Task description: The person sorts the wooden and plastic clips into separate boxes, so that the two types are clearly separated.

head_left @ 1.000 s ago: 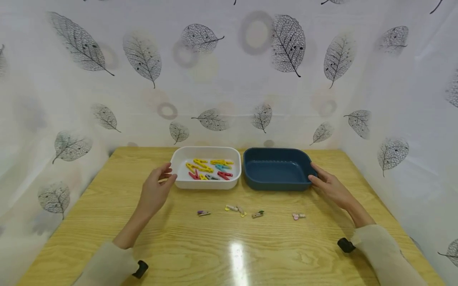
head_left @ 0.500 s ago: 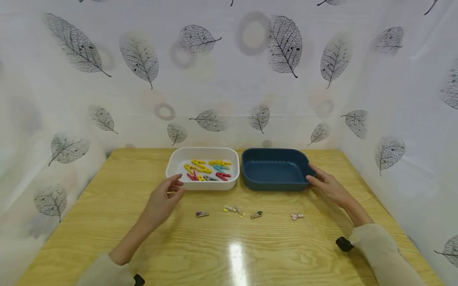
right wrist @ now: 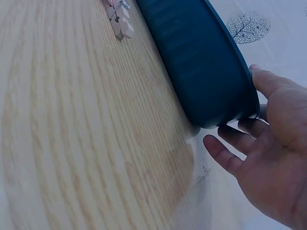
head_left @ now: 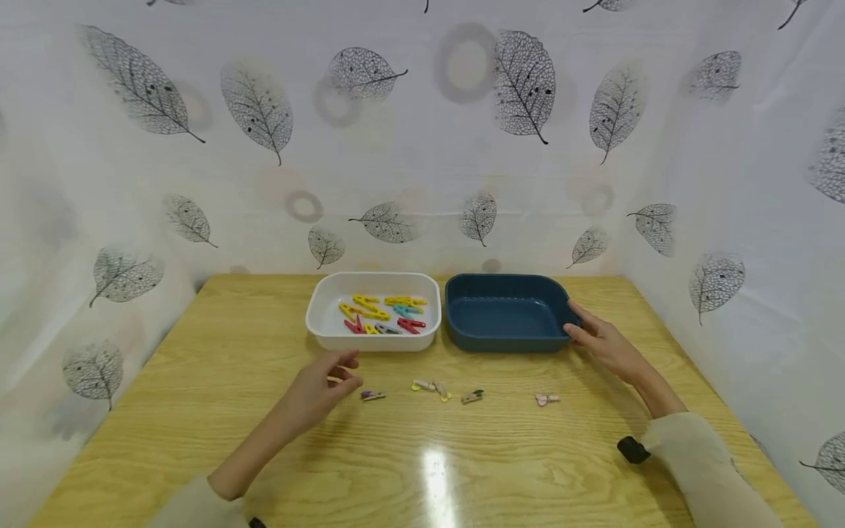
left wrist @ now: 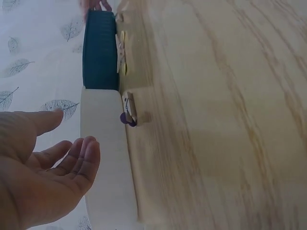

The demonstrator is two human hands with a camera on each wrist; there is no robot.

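Note:
My left hand (head_left: 321, 392) hovers over the table just left of a small wooden clothespin (head_left: 372, 395) with a purple ornament. Its fingers are loosely bent with nothing between them. In the left wrist view the same hand (left wrist: 53, 167) shows thumb and fingers apart. My right hand (head_left: 609, 352) rests against the right end of a dark blue tray (head_left: 508, 344), which has nothing in it. In the right wrist view, thumb (right wrist: 271, 81) and relaxed fingers touch that end. More small wooden clothespins lie in front: a yellow-decorated pair (head_left: 432, 389), one with green (head_left: 472, 397), one with pink (head_left: 546, 400).
A white tray (head_left: 372, 342) stands directly left of the blue one, holding several plastic clothespins (head_left: 376, 313) in yellow, red, teal and grey. Both sit toward the back of the wooden table (head_left: 502, 469). A leaf-patterned curtain (head_left: 422, 147) encloses the back and sides.
My left hand has come away from the white tray's left end, moving forward and right toward the purple clothespin. The right hand has stayed at the blue tray.

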